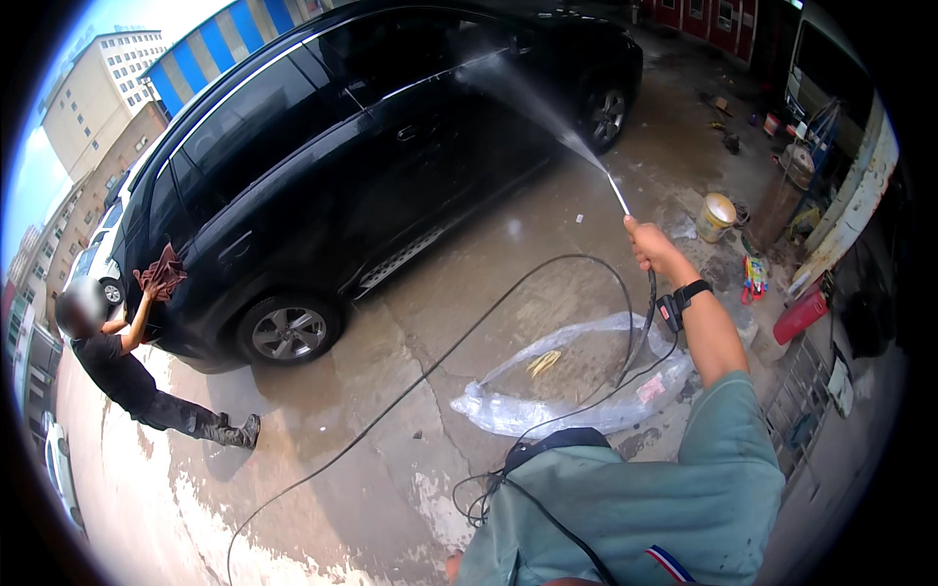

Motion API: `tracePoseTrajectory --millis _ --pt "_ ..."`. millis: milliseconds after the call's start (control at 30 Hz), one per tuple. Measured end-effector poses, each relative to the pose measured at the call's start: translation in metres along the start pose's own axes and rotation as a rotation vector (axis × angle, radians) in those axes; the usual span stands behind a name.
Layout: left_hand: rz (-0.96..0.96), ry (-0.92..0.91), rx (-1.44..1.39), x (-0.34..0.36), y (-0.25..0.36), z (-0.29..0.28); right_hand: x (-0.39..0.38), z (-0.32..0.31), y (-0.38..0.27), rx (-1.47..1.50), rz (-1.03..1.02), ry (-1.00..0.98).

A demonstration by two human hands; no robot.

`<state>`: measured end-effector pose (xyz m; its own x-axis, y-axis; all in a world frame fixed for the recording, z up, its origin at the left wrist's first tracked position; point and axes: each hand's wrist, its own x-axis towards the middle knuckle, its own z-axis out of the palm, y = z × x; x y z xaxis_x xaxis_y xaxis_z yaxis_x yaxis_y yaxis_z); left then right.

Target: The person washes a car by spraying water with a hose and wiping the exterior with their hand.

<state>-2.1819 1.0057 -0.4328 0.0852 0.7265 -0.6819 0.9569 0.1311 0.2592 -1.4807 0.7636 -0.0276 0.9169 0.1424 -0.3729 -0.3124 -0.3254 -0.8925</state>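
My right hand [651, 244] is wrapped round the handle end of a pressure washer spray wand [616, 190], arm stretched forward. From its tip a white fan of water [547, 117] sprays onto the side of a black car [410, 166], near the front door window and mirror. A dark hose [653, 303] hangs below that hand and loops across the wet ground. Only a sliver of my left hand [454, 565] shows at the lower edge beside my shirt; its fingers cannot be made out.
At the car's rear a person [122, 356] presses a brown cloth [161, 273] to the bodywork. A clear plastic bundle [547, 415] lies in a ring before me. To the right are a bucket [716, 215], a red cylinder [801, 314] and a metal rack [796, 400].
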Motion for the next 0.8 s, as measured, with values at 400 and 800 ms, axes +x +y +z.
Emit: tracePoseTrajectory --millis 400,800 --pt "-0.015 0.001 -0.014 -0.005 -0.007 0.005 -0.027 0.052 -0.012 -0.165 -0.104 -0.126" --pt "0.006 -0.01 0.005 0.006 0.014 0.01 -0.002 0.039 -0.019 0.075 -0.031 0.091"
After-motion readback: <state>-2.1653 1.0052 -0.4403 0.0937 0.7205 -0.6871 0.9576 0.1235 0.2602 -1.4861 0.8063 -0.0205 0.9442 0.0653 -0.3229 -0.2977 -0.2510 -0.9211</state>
